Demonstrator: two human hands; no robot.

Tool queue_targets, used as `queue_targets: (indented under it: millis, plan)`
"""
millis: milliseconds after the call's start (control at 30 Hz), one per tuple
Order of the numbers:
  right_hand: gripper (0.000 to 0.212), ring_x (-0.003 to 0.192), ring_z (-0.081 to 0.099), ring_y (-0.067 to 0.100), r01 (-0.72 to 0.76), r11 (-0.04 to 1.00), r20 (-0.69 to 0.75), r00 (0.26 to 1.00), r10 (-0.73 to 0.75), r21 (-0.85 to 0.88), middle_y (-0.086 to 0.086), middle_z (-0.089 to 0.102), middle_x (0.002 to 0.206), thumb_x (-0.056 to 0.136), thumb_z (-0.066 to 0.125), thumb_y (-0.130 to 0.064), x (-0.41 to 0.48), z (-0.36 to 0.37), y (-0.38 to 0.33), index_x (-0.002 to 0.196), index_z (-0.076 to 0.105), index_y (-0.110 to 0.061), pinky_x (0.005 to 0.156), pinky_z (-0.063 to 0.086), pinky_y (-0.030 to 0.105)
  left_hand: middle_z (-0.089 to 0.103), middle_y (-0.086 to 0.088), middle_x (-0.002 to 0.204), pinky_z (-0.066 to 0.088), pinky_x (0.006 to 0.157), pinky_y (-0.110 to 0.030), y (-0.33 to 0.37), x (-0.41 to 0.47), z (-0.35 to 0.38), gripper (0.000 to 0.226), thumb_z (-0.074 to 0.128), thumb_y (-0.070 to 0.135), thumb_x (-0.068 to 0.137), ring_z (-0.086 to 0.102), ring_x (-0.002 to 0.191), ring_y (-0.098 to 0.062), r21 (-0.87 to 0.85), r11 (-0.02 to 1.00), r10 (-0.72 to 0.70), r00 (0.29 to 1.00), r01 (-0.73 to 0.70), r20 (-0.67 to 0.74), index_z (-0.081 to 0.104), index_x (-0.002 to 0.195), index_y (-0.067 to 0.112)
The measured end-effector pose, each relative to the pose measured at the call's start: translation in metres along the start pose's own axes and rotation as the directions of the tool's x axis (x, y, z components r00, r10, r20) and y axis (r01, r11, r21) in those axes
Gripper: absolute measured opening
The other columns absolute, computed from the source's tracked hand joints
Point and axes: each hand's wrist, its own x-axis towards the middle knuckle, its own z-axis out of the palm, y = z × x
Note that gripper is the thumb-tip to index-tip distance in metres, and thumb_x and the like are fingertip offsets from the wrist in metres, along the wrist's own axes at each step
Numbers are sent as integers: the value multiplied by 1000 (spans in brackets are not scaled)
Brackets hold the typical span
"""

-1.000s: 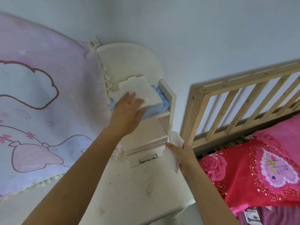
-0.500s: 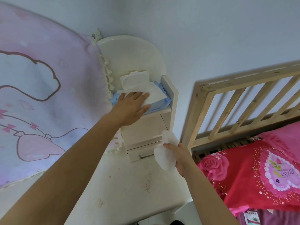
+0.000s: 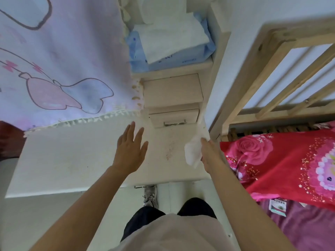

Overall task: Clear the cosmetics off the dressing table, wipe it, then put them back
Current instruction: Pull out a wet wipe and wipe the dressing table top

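Observation:
The white dressing table top (image 3: 68,156) lies below me, with dark specks of dirt near its right side. My left hand (image 3: 130,151) hovers over the table with its fingers spread and straight, holding nothing. At the table's right edge my right hand (image 3: 210,154) grips a crumpled white wet wipe (image 3: 193,151). A blue pack of wet wipes (image 3: 174,57) sits on the shelf above the small drawers (image 3: 174,105), with a loose white wipe sticking out on top. No cosmetics are in view.
A pink cartoon cloth (image 3: 59,69) hangs over the left part behind the table. A wooden bed frame (image 3: 262,69) and red-pink bedding (image 3: 282,165) stand close on the right. My legs and one shoe (image 3: 150,196) show below the table's front edge.
My left hand has left the wipe pack on the shelf and come down over the table top. The view has tilted downward. My right hand still holds the wipe, now lower by the table's edge.

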Motion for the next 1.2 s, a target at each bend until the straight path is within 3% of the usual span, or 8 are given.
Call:
queue_targets:
  millis: [133,233,400,600,700,833,1067,1200]
  plan:
    - [40,128,49,32,247,885,-157,931,-329,-395,15,53,137,107,37,-22,10,-10,27,141,45,-4,90,32,18,-11,-12,163,17,119,-50,-20,-40,53,64,34,41,103,-5,151,-29,119,987,-146,911,108,386,10,157,17]
    - [45,145,27,31,382,645,-44,839,-542,-662,16,31,157,106,37,-25,20,-11,61,150,38,-14,116,26,38,-10,-12,163,15,120,-49,-28,-52,76,62,32,36,104,-6,151,-29,125,986,-160,862,113,481,8,157,16]
    - [85,150,-17,29,316,204,260,930,-258,-927,13,-14,164,89,10,-77,27,-4,146,159,6,-27,121,-9,45,-2,-12,164,12,121,-48,-50,-37,106,61,33,28,101,-3,151,-29,103,994,-74,885,30,459,12,156,15]
    - [50,144,21,33,134,411,-105,855,-508,-902,14,20,162,104,32,-45,38,27,159,148,43,-23,112,26,55,22,-16,160,23,116,-52,-77,-12,124,57,47,12,92,18,147,-35,34,996,-88,943,81,321,37,148,14]
    - [44,122,44,39,332,213,149,791,-593,-919,16,36,156,99,49,-7,38,74,166,143,49,-3,103,40,40,35,-16,155,36,104,-53,-89,-15,132,55,54,8,87,33,140,-37,25,998,-56,960,51,274,48,142,14]
    - [36,114,51,34,518,331,258,768,-587,-789,9,55,142,98,50,-2,43,131,150,132,61,-5,97,38,26,47,-15,147,43,90,-52,-101,-13,137,51,58,6,82,46,130,-38,12,1000,0,982,-3,191,57,133,14]
    - [28,102,64,23,553,499,-217,496,-841,-668,12,64,116,96,54,-10,79,93,90,120,70,-8,81,53,20,57,-13,137,46,85,-50,-111,-12,154,45,52,7,82,55,120,-38,-39,999,29,1000,-29,-1,65,124,15]
    - [41,112,45,27,186,615,-344,690,-637,-766,18,47,131,100,41,-4,115,62,94,139,53,-6,98,42,34,59,-11,136,44,84,-48,-112,-14,163,45,51,8,81,55,119,-36,-29,999,22,997,-24,-70,66,123,17]
